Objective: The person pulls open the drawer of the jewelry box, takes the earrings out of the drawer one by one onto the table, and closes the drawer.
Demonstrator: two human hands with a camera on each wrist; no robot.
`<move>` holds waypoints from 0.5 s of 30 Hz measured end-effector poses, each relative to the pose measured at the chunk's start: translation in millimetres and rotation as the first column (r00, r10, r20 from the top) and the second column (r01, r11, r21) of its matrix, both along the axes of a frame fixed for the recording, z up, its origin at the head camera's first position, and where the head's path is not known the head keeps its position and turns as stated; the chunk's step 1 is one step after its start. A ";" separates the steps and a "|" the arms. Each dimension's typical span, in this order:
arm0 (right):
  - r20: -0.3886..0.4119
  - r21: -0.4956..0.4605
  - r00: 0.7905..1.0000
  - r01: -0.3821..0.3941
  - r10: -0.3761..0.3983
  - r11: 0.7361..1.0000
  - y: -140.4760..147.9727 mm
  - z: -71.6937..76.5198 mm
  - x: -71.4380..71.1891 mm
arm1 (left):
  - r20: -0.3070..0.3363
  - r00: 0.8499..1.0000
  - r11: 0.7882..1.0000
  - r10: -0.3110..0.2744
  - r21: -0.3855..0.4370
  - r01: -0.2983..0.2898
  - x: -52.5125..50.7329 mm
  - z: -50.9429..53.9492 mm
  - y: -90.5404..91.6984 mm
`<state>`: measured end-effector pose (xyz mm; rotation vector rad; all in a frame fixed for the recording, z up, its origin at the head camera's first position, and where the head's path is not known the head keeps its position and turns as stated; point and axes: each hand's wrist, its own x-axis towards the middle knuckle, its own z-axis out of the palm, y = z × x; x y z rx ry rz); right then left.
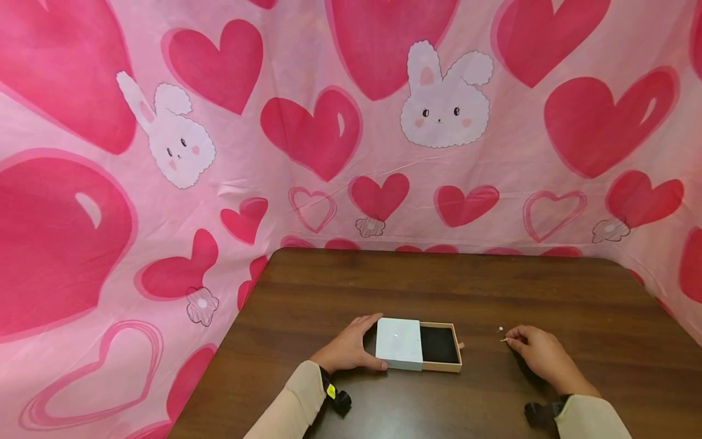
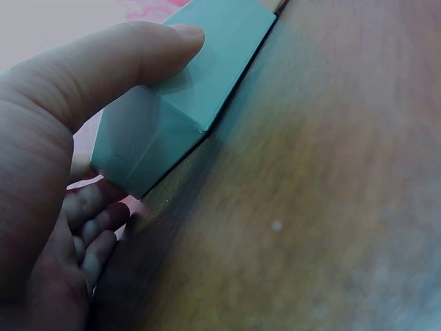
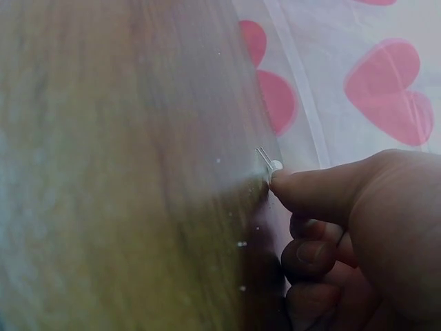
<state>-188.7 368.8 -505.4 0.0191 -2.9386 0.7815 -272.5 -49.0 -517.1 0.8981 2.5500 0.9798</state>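
Note:
On the table, my left hand (image 1: 348, 347) grips the pale, drawer-style gift box (image 1: 399, 343) at its left end. In the left wrist view the thumb lies along one side of the box (image 2: 220, 62), with the other fingers partly hidden past its end. The box's tan drawer (image 1: 442, 367) is slid partway out to the right, showing a black pad (image 1: 439, 344) inside. To the right of the box, my right hand (image 1: 540, 353) pinches a small, thin metal piece like an earring (image 3: 263, 157) between thumb and forefinger. A tiny pale bead-like thing (image 1: 501, 329) shows just beyond the fingertips.
The dark brown wooden table (image 1: 329, 280) extends behind and around both hands. Pink cloth with hearts and rabbits (image 1: 384, 146) hangs along its back and sides. A small tab (image 1: 462, 346) sticks out from the drawer's right end.

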 end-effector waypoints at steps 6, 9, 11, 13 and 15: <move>-0.004 -0.008 1.000 0.000 0.000 1.000 -0.2 -0.1 1.3 | 0.001 1.000 1.000 -0.002 0.003 0.002 -0.1 -0.3 0.2; -0.002 -0.008 1.000 0.003 -0.003 1.000 -0.8 -0.5 1.4 | -0.002 1.000 1.000 0.000 0.000 0.000 0.0 -1.4 0.1; -0.008 -0.004 1.000 0.002 -0.002 1.000 -1.2 -0.9 1.6 | -0.003 1.000 1.000 0.001 -0.002 -0.001 0.2 -1.7 -0.2; -0.015 0.003 1.000 0.002 -0.002 1.000 -1.6 -1.2 1.9 | -0.005 1.000 1.000 0.000 0.003 0.000 0.4 -1.8 -0.3; -0.022 0.005 1.000 0.000 0.000 1.000 -1.7 -1.5 2.2 | -0.009 1.000 1.000 -0.003 0.003 0.003 0.3 -1.6 -0.4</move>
